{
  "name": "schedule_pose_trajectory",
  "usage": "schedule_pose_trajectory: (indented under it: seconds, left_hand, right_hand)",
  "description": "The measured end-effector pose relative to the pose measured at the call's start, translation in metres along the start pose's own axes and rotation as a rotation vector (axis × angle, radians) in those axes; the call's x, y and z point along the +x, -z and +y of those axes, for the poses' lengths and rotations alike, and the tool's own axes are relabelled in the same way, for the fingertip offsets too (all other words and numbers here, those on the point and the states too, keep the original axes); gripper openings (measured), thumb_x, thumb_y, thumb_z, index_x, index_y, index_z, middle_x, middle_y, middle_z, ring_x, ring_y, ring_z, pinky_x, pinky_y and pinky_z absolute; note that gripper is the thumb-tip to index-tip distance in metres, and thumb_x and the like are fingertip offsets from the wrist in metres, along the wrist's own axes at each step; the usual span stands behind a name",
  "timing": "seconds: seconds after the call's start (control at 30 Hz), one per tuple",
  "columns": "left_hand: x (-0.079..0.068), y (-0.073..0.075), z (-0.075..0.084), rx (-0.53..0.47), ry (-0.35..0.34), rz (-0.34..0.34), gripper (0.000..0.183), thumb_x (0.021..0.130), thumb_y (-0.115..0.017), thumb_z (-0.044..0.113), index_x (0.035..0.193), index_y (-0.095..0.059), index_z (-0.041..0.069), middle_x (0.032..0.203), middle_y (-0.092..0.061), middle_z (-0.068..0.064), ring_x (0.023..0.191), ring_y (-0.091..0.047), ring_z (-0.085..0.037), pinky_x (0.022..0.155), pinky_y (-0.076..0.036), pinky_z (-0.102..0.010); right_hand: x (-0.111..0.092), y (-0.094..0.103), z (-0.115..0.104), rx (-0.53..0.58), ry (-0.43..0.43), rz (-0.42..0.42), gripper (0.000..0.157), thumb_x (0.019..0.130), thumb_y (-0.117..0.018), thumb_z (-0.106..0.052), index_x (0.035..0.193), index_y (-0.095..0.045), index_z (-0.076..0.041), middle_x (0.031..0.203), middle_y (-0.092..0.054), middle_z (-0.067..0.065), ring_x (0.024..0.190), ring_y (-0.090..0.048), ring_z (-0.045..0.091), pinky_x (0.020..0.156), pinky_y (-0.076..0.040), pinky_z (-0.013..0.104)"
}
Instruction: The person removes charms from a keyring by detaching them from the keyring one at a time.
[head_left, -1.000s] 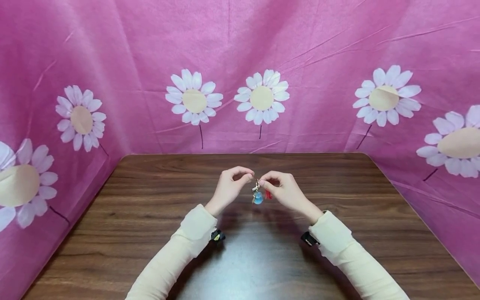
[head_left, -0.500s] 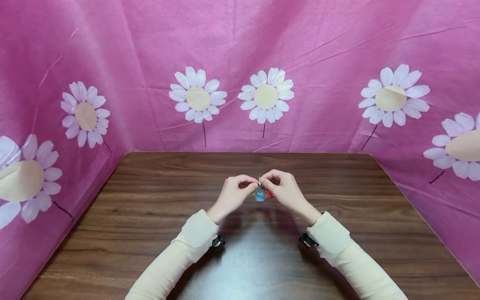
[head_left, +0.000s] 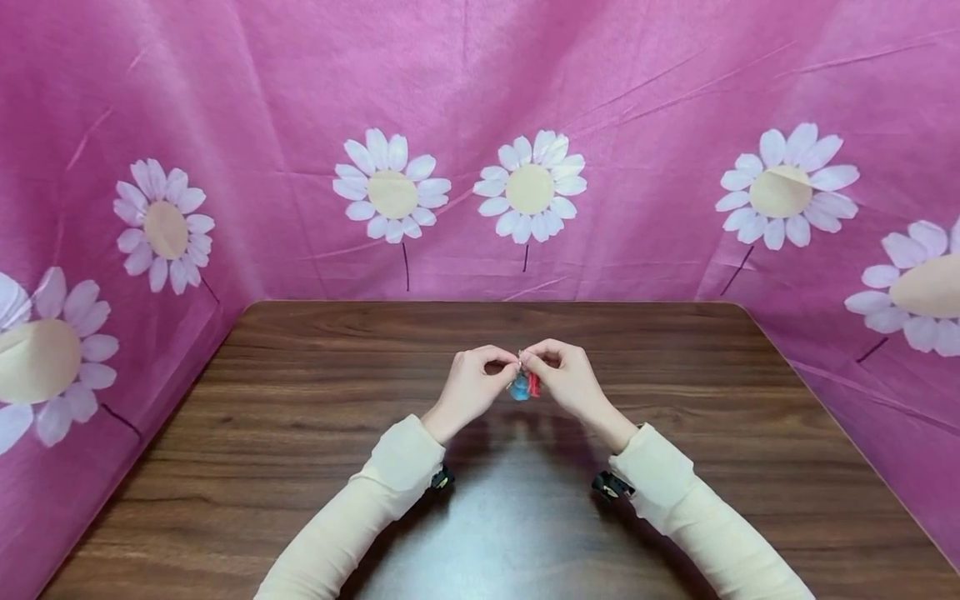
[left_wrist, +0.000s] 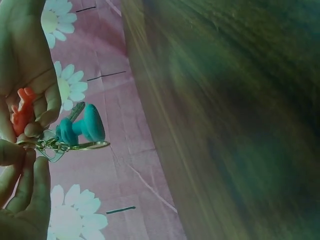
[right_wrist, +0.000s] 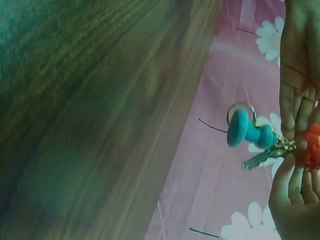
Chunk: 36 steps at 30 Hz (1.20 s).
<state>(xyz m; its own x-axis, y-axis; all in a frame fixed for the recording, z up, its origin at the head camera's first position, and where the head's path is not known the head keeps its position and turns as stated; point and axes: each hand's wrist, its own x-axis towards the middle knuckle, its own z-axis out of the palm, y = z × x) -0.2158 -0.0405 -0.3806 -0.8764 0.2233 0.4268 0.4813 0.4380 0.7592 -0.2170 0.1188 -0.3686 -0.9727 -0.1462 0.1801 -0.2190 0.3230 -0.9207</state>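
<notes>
In the head view my left hand (head_left: 467,393) and right hand (head_left: 576,387) meet fingertip to fingertip over the middle of the table. Between them they pinch the top of a keychain. A blue-teal spool-shaped charm (head_left: 521,389) hangs from it beside a red charm (head_left: 534,383). The left wrist view shows gold chain links (left_wrist: 47,145) at the fingers and a loose gold ring (left_wrist: 97,145) below. A narrow flat piece with a ridged edge (right_wrist: 257,159) dangles near the teal charm in the right wrist view. Fingers hide the exact pinched spot.
The dark wood-grain table (head_left: 262,467) spreads under both forearms. A pink cloth (head_left: 465,75) printed with large white daisies encloses the back and both sides. A small black device (head_left: 613,486) sits at the right wrist, and another (head_left: 442,477) at the left.
The left fingertips have come nearer the right ones, and the gap between them has narrowed. The gold ring seen earlier between the hands is now mostly covered, while more of the red charm shows.
</notes>
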Motion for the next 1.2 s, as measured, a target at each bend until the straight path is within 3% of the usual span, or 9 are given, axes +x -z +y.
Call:
schedule_pose_trajectory:
  seconds: [0.17,0.47,0.6,0.83,1.07,1.2]
  left_hand:
    - [0.001,0.0,0.005,0.063,-0.026,0.015,0.01,0.082,-0.065,0.013,0.085,-0.071,0.007,0.085,-0.071,-0.003,0.074,-0.065,-0.011,0.065,-0.051,-0.018]
    - [0.003,-0.003,0.011,0.115,-0.004,0.024,0.008,0.079,-0.064,0.013,0.08,-0.071,0.01,0.077,-0.07,0.0,0.066,-0.063,-0.006,0.061,-0.048,-0.017]
    - [0.003,-0.006,0.009,0.099,0.005,0.027,0.007,0.077,-0.063,0.014,0.077,-0.07,0.011,0.073,-0.07,0.002,0.063,-0.063,-0.004,0.059,-0.047,-0.016]
    - [0.002,-0.006,0.008,0.076,-0.008,0.068,0.004,0.073,-0.064,0.012,0.074,-0.068,0.01,0.069,-0.07,0.001,0.061,-0.064,-0.004,0.057,-0.048,-0.014]
    - [0.0,-0.003,0.007,0.058,0.024,0.059,0.005,0.074,-0.063,0.012,0.073,-0.068,0.011,0.066,-0.069,0.003,0.059,-0.061,-0.002,0.055,-0.047,-0.015]
    - [-0.002,-0.002,0.005,0.044,0.031,0.072,0.004,0.074,-0.063,0.011,0.073,-0.068,0.011,0.066,-0.069,0.003,0.059,-0.06,0.0,0.054,-0.047,-0.015]
  right_hand:
    - [-0.001,-0.002,0.003,0.052,-0.011,0.032,0.017,0.086,-0.062,-0.01,0.091,-0.064,0.006,0.07,-0.065,0.003,0.058,-0.057,0.002,0.055,-0.052,0.026]
    - [-0.003,0.001,0.004,0.121,-0.032,0.028,0.02,0.087,-0.061,-0.009,0.094,-0.064,0.01,0.069,-0.065,0.001,0.055,-0.056,0.003,0.053,-0.048,0.019]
    - [-0.003,0.002,0.005,0.134,-0.015,0.008,0.02,0.087,-0.061,-0.009,0.093,-0.063,0.01,0.066,-0.063,-0.002,0.049,-0.053,0.006,0.048,-0.044,0.021]
    - [-0.002,0.002,0.005,0.141,0.022,0.013,0.017,0.086,-0.061,-0.006,0.091,-0.063,0.01,0.074,-0.067,0.008,0.06,-0.057,0.003,0.055,-0.048,0.019]
    - [-0.003,0.001,0.006,0.146,0.03,-0.032,0.015,0.086,-0.06,-0.006,0.089,-0.063,0.009,0.07,-0.063,0.0,0.055,-0.054,0.006,0.051,-0.047,0.022]
    - [-0.004,0.0,0.005,0.102,0.055,-0.06,0.012,0.087,-0.059,-0.004,0.088,-0.064,0.007,0.07,-0.062,0.012,0.051,-0.052,0.01,0.048,-0.045,0.024]
